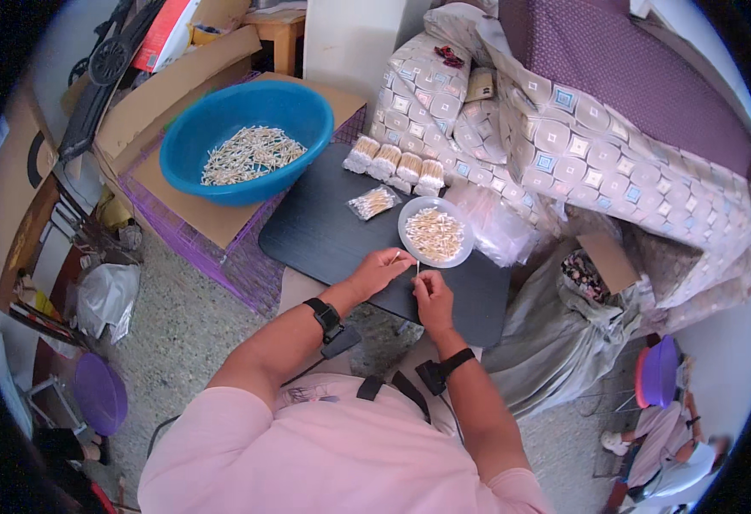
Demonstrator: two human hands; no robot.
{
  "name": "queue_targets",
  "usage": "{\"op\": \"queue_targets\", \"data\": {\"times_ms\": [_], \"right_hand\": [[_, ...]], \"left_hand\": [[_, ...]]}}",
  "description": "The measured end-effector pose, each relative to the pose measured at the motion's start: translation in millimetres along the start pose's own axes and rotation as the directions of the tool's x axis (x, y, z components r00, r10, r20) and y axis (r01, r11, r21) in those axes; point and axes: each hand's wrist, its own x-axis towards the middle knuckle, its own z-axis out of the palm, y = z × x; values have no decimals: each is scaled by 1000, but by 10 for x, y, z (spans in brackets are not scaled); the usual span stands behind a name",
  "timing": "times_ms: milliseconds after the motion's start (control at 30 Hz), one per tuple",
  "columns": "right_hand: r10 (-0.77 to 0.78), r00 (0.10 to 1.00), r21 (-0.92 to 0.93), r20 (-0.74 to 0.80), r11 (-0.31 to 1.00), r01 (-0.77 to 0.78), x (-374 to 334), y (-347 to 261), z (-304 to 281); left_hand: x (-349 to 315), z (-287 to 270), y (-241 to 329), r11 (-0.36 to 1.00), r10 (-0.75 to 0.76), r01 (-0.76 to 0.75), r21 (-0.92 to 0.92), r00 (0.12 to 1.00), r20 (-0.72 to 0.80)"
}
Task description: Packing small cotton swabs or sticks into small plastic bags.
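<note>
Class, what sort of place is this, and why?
Probably a living room doubling as a workspace: there's what looks like a cloth-draped sofa, a blue basin of loose cotton swabs, and swab packs on a black tabletop.

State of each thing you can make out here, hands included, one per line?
Right hand: pinching a cotton swab
Left hand: fingers bent, close to that swab; its own grip is too small to tell
Blue basin: partly filled with loose swabs
White bowl: holding loose swabs
Four swab packs: filled, side by side
Single swab pack: filled, lying apart
Clear plastic bags: crumpled together
</note>
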Motion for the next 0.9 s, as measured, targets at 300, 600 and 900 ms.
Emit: {"op": "queue_targets", "data": {"times_ms": [300, 600, 900], "right_hand": [[-114, 993, -192, -28, 976, 107, -11, -94, 15], [-141, 990, -128, -29, 982, 137, 1, -10, 1], [134, 990, 377, 51, 915, -143, 56, 104, -164]], "left_hand": [[17, -50, -36, 997, 1, 3, 78, 999, -46], [0, -38, -80, 941, 131, -99, 323, 988, -78], [0, 43, -66, 754, 187, -223, 618, 975, 124]]}}
